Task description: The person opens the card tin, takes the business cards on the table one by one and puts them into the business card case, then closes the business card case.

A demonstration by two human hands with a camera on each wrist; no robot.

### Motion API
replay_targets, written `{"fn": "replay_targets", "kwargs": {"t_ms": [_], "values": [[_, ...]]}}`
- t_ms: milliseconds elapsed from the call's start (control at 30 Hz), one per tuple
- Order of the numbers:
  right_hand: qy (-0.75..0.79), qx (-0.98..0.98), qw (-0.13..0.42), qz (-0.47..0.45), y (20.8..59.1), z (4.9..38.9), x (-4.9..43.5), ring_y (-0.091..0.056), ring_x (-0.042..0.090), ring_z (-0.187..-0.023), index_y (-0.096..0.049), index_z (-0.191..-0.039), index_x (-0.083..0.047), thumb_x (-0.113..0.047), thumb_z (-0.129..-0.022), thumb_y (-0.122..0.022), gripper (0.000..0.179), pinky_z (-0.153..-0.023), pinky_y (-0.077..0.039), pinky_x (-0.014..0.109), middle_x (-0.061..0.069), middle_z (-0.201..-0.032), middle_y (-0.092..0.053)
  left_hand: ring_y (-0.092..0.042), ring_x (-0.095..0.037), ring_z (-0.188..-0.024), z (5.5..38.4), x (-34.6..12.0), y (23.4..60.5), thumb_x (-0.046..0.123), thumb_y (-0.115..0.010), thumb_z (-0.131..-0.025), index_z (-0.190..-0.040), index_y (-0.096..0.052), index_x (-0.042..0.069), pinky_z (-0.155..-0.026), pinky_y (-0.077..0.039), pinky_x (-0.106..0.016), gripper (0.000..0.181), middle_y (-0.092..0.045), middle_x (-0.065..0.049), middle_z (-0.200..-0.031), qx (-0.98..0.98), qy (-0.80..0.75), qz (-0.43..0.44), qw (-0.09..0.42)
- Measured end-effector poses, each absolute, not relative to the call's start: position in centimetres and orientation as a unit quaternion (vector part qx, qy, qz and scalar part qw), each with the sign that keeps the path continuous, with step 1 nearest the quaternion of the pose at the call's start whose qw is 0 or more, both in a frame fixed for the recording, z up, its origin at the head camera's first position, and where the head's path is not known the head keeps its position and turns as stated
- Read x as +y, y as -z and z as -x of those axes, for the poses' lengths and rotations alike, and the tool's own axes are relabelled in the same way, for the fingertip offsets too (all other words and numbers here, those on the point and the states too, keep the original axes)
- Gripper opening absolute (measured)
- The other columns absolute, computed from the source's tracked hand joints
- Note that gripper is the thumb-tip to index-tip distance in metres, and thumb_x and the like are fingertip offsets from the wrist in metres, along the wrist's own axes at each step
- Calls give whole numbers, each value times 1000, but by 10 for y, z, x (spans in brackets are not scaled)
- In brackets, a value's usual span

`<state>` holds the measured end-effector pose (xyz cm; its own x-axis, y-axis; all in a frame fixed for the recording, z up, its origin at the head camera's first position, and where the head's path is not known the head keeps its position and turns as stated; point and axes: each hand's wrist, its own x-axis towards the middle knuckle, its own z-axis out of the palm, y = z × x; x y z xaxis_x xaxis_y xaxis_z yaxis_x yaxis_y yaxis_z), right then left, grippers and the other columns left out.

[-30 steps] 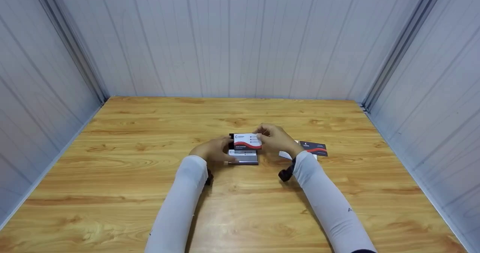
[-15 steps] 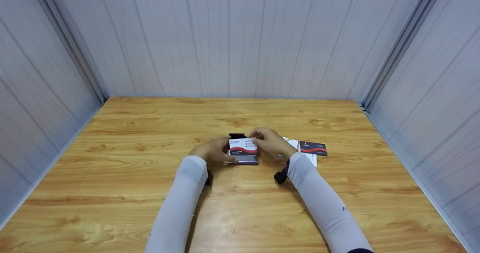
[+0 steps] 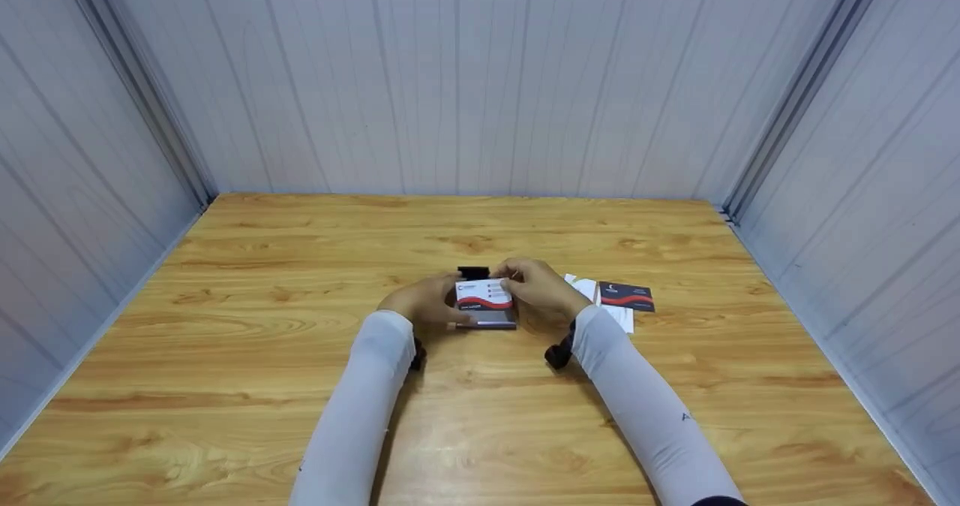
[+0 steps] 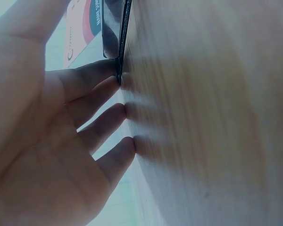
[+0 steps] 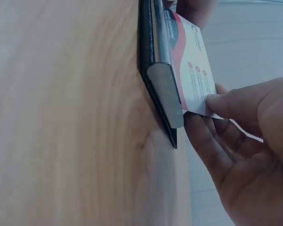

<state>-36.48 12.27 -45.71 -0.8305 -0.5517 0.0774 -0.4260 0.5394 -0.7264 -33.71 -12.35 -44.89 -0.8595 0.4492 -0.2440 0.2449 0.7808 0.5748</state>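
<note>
A business card holder (image 3: 495,319) with a metal pocket and black cover lies on the wooden table, its dark flap (image 3: 473,272) folded back at the far side. My left hand (image 3: 424,300) steadies the holder by its left end, thumb on the near part and fingertips on the end and the table. Between thumb and fingers, my right hand (image 3: 536,284) pinches the upper right corner of a white, red and dark business card (image 5: 198,70). The card slants at the pocket's mouth, and its lower edge is hidden behind the metal (image 5: 166,89).
To the right lie a dark card with a red stripe (image 3: 628,297) and white cards (image 3: 621,318), partly overlapping. Pale panel walls (image 3: 480,78) enclose the wooden table (image 3: 480,416) at the back and both sides.
My right hand has brought the card left and toward me, down to the holder's pocket. The holder's far flap shows more. My left hand has stayed in place.
</note>
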Motion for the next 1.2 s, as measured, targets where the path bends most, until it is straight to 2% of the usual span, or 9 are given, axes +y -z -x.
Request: {"fn": "replay_targets", "kwargs": {"t_ms": [167,267,400,667,1000,1200], "values": [[389,872,104,280,456,362,125,-60,20,-108,-72,-121,-12,-11,-103,-57,23,-95,-48,39,4,-120,-64,-27,-29,-147,336,-123,447,52,-76,-86,-159,-29,11,-118,-25,-48,96,-29,-11,-162,928,-254,-191,193],[372,875,125,282,456,359,127,-59,19,-113,-70,-122,-14,-14,-104,-57,23,-100,-47,40,1,-119,-65,-22,-30,-149,335,-124,445,56,-73,-87,-160,-28,13,-119,-22,-50,96,-23,-10,-164,933,-236,-190,195],[340,880,135,302,455,358,129,-59,18,-114,-70,-123,-15,-17,-103,-58,23,-101,-46,41,-1,-116,-66,-21,-31,-149,335,-124,445,57,-72,-88,-160,-28,13,-118,-22,-51,95,-21,-10,-165,933,-236,-190,194],[327,877,141,321,456,358,129,-59,18,-110,-71,-120,-11,-15,-102,-61,21,-98,-48,40,0,-115,-66,-19,-29,-150,335,-124,447,59,-73,-86,-160,-27,16,-119,-21,-51,98,-20,-8,-165,932,-243,-178,203],[271,883,118,366,454,357,124,-60,19,-102,-73,-118,-6,-8,-99,-62,22,-91,-50,38,6,-109,-65,-20,-29,-150,334,-123,447,55,-74,-87,-160,-29,15,-119,-22,-50,94,-21,-8,-165,933,-240,-179,201],[272,885,130,354,451,356,123,-61,18,-98,-73,-118,-7,-7,-99,-63,22,-89,-51,37,4,-106,-65,-20,-29,-150,332,-123,445,54,-74,-88,-160,-29,15,-118,-22,-51,93,-22,-8,-165,933,-245,-173,201]]}}
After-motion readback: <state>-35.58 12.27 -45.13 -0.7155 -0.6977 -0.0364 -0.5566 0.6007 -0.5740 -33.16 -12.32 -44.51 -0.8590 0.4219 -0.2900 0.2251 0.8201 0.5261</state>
